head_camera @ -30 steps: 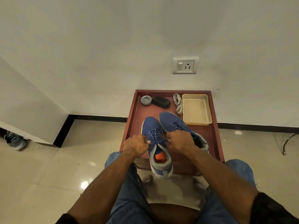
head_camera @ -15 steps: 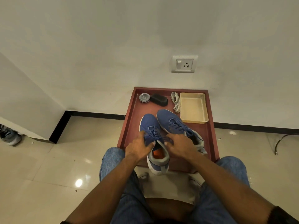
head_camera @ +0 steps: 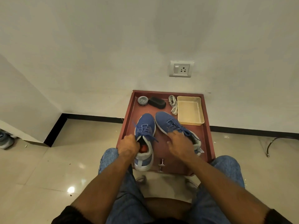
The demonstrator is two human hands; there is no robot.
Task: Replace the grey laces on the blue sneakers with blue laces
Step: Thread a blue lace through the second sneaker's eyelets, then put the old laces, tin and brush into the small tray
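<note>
Left hand (head_camera: 128, 147) grips near sneaker (head_camera: 144, 139) collar; right hand (head_camera: 181, 145) relaxed over far sneaker (head_camera: 174, 126). Steady shoe, snug blue laces (head_camera: 144, 129) evenly.

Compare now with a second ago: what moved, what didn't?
Both hands came off the lace ends at the left sneaker. The left hand now grips that sneaker's collar; the right hand moved right onto the right sneaker, fingers relaxed. Grey laces, tray, tin and brush unchanged.
</note>
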